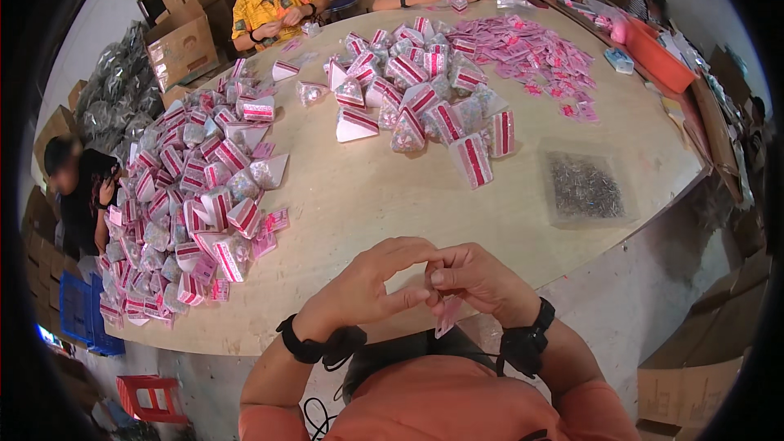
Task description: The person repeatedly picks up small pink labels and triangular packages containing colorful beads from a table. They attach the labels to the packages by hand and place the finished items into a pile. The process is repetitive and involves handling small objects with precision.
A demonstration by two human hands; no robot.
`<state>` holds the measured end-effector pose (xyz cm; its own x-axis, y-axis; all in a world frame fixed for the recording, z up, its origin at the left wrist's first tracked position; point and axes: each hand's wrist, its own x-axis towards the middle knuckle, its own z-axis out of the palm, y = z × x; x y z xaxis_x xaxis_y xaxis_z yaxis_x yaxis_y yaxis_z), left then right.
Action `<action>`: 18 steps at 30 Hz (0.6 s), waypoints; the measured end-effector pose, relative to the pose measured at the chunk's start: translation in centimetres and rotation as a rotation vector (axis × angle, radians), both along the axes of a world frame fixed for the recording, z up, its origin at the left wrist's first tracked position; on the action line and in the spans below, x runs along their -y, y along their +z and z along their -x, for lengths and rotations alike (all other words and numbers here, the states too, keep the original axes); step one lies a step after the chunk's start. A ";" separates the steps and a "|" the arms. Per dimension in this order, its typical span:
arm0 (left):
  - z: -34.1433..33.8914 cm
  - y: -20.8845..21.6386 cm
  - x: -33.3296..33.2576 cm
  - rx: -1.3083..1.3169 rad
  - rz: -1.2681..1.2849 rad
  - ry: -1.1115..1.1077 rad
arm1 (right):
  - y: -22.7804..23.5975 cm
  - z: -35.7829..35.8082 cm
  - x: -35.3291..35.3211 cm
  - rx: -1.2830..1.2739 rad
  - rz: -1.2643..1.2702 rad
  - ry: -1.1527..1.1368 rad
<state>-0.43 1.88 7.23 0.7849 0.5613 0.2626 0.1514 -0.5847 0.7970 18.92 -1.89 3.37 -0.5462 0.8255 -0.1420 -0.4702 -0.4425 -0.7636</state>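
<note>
Over the near edge of the table, my two hands meet at the fingertips. My right hand (475,279) is closed in a pinch, and a small pink card or bag (447,318) hangs below its fingers. My left hand (377,282) is curved, thumb and forefinger apart, its tips touching the right fingers; some of its fingers are hidden. Beyond them, a heap of clear triangular packs (416,98) with pink-and-white striped sides covers the table's middle. To its right lies a pile of flat pink cards (539,57). A clear tray (586,188) of small metal pieces stands at right.
A larger heap of striped packs (204,188) fills the table's left side. Several people sit around the table (343,204). An orange-red tub (657,57) stands at far right. A blue crate (80,310) and a red stool (151,398) are at left; cardboard boxes (694,392) are at lower right.
</note>
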 end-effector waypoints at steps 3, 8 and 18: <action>-0.3 0.7 0.9 -0.110 -0.128 0.133 | -0.6 -0.8 -0.1 -0.006 0.053 0.012; -0.4 0.3 1.3 -0.218 -0.323 0.198 | -0.8 -0.4 -0.3 0.094 0.036 0.033; -2.4 -0.1 1.4 -0.107 -0.009 0.327 | 1.9 -0.4 0.3 0.380 -0.200 -0.077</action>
<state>2.01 0.52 7.15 0.5871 0.7858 0.1946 0.4141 -0.4981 0.7619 19.29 -2.21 5.27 -0.4218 0.8934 -0.1546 -0.1648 -0.2432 -0.9559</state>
